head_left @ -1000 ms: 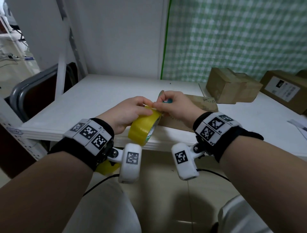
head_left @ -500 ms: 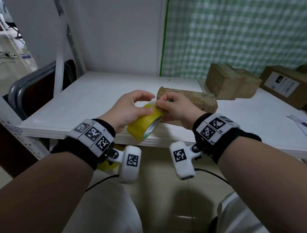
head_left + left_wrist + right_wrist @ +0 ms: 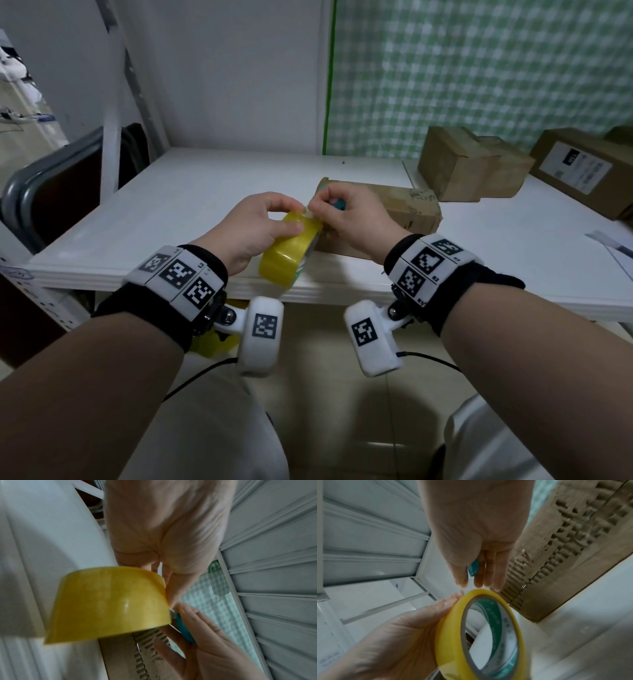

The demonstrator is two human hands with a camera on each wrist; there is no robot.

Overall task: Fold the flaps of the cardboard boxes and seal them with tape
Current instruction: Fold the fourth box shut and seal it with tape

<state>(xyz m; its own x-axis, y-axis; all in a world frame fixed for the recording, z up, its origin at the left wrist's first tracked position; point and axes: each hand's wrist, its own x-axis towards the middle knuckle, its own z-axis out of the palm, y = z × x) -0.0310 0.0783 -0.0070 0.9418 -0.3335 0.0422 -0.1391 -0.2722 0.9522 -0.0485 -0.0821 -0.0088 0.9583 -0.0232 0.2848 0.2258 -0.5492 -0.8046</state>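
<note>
Left hand [image 3: 253, 229] grips the yellow tape roll [image 3: 289, 255] above the tabletop [image 3: 178, 205] edge. Right hand [image 3: 352, 219], fingers [image 3: 488, 574] curled round a teal object [image 3: 473, 568], picks at the roll's top beside the cardboard box [image 3: 411, 209].

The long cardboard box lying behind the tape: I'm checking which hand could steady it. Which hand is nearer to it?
Right. The right hand hovers directly in front of the long cardboard box, overlapping it in the head view. The left hand sits farther left, holding the yellow tape roll.

Packing room — labelled cardboard boxes [image 3: 582, 171] on white table [image 3: 171, 205].
</note>
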